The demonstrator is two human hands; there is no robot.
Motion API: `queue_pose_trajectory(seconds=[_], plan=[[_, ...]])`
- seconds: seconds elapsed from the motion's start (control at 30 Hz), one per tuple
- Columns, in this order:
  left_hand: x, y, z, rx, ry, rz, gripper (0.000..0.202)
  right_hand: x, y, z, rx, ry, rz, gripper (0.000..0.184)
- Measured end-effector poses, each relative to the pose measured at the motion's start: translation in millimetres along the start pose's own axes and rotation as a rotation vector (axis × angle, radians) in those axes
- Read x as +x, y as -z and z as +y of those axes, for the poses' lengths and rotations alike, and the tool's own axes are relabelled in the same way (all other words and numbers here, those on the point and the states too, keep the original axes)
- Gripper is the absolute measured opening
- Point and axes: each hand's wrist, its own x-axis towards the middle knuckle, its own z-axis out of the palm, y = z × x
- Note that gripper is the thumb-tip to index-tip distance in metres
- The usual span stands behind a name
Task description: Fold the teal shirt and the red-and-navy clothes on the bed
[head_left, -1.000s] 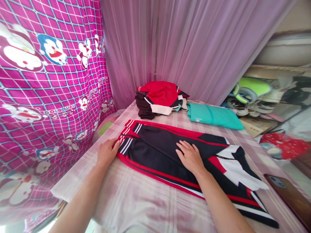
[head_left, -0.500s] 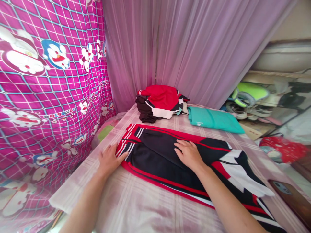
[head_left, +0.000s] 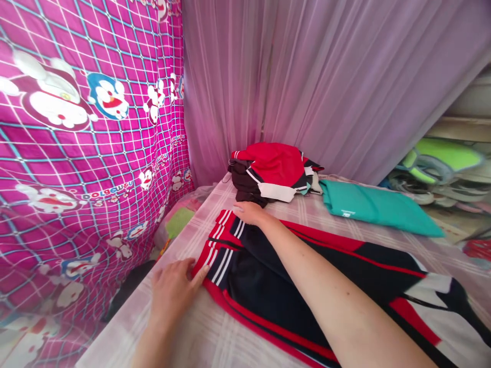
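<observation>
A navy, red and white track jacket [head_left: 268,276] lies folded lengthwise on the bed, its striped ribbed edges to the left. At the near left corner of that ribbing rests my left hand [head_left: 174,289], fingers spread, the thumb lying over the striped edge. My right hand [head_left: 250,212] reaches across the jacket to the far corner of the ribbing. Its fingers stretch out flat over the edge there, and some are hidden behind the hand. My right forearm covers part of the jacket's middle.
Behind the jacket stands a pile of red and dark clothes [head_left: 278,163]. A folded teal cloth item [head_left: 378,207] lies to its right. A pink cartoon-print curtain [head_left: 95,153] hangs at left, and purple curtains [head_left: 318,71] hang at the back. Shoes fill a rack [head_left: 429,179] at far right.
My right hand has moved left and away from me, from the jacket's middle to its far ribbed corner. My left hand stays by the near corner. The view has shifted left and closer.
</observation>
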Motion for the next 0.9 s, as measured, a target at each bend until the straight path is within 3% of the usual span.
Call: queue_pose_trajectory(seconds=[0.23, 0.43, 0.5, 0.63, 0.77, 0.9], plan=[[3.5, 12.5, -5.4, -0.069, 0.038, -0.142, 0.035, 32.5, -2.4, -7.8, -0.006, -0.005, -0.127, 0.046], [2.6, 23.7, 4.3, -0.135, 0.022, -0.277, 0.042, 34.7, 7.2, -0.9, 0.071, 0.077, -0.267, 0.036], [0.3, 23.1, 8.8, -0.11, 0.045, -0.267, 0.044, 34.4, 12.9, 2.7, 0.113, 0.131, -0.323, 0.03], [-5.2, 18.4, 15.4, -0.154, 0.094, -0.224, 0.051, 34.9, 25.3, 4.5, 0.071, 0.222, -0.371, 0.034], [-7.6, 7.9, 15.7, -0.341, 0.155, -0.182, 0.057, 32.1, 31.6, 0.6, 0.024, 0.279, -0.378, 0.045], [-7.0, -9.8, 16.8, -0.648, 0.133, -0.033, 0.058, 24.5, 31.7, -0.9, -0.037, 0.293, -0.303, 0.061]])
